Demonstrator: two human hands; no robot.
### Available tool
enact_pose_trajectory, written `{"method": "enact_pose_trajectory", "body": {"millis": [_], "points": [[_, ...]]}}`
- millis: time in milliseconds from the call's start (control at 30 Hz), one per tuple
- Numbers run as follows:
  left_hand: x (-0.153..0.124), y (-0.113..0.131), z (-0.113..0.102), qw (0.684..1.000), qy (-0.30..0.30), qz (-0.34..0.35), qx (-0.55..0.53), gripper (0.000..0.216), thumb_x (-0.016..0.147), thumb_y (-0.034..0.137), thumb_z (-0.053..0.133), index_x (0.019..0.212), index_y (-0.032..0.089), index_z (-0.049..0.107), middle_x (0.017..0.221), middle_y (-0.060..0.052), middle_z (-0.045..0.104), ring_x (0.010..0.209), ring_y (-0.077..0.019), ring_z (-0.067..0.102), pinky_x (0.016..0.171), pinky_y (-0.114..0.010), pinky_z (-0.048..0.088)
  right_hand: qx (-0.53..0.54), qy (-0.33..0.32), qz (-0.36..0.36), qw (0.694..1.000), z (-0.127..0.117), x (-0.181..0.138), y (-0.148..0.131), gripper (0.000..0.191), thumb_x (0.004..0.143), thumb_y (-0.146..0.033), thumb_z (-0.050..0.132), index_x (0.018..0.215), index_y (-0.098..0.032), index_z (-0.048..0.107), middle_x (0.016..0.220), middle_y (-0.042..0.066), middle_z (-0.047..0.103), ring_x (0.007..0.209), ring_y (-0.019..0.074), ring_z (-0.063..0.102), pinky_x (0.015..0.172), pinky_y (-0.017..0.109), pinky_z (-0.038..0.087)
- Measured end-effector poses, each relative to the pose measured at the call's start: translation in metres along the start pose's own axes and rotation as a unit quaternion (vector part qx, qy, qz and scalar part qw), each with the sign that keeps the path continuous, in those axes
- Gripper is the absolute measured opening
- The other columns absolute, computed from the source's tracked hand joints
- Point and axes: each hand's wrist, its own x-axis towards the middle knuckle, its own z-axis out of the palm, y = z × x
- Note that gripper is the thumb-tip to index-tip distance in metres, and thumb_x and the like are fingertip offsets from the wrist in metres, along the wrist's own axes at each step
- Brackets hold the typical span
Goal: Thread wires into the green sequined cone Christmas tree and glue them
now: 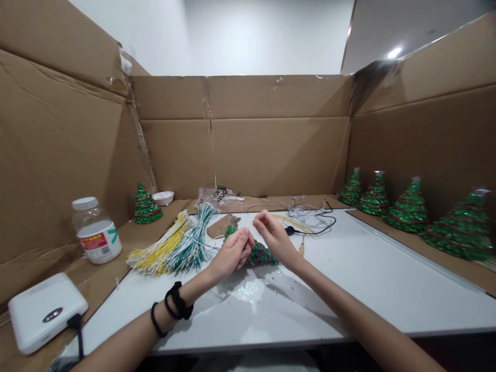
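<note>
A small green glittery Christmas tree lies on its side on the white table, partly hidden behind my hands. My left hand is closed in a pinch in front of the tree's left part; whatever its fingers hold is too small to make out. Just to the right, my right hand is raised over the tree, its fingertips pinched together near the left fingertips. No thread or wire can be made out between them. Loose glitter is scattered on the table below the tree.
Left of my hands lie yellow wire ties and green-and-white ones. A jar, a white power bank and a finished tree stand further left. Several trees line the right. Behind are cables and an awl.
</note>
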Motion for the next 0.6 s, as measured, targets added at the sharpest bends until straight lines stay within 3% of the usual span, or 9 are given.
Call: {"method": "enact_pose_trajectory", "body": {"millis": [100,267,600], "points": [[0.001,-0.0011,-0.0008,1.0,0.019,0.0,0.003,0.044,0.078,0.063,0.045,0.071,0.02,0.041,0.044,0.011,0.028,0.033,-0.0036,0.019,0.031,-0.015,0.017,-0.006,-0.03,-0.028,0.999,0.0004,-0.0005,-0.004,0.017,0.089,-0.033,0.044,0.083,-0.02,0.052,0.075,0.001,0.053,0.069,0.0142,0.048,0.063,0.027,0.038],[0.0016,-0.0028,-0.0025,0.998,0.056,0.016,0.027,0.046,0.078,0.065,0.045,0.071,0.02,0.041,0.045,0.011,0.027,0.035,-0.0039,0.02,0.032,-0.015,0.018,-0.049,-0.038,-0.062,0.996,-0.0021,0.0,-0.0082,0.015,0.086,-0.026,0.051,0.078,-0.019,0.061,0.077,0.002,0.056,0.074,0.0148,0.052,0.068,0.028,0.039],[0.0011,-0.0007,-0.0056,0.994,0.063,0.037,0.081,0.042,0.083,0.06,0.043,0.072,0.019,0.044,0.046,0.01,0.027,0.036,-0.0046,0.02,0.035,-0.018,0.018,-0.1,-0.042,-0.078,0.991,-0.0068,0.001,-0.0105,0.018,0.085,-0.022,0.051,0.068,-0.019,0.056,0.07,0.001,0.056,0.068,0.0147,0.05,0.065,0.028,0.038]]}}
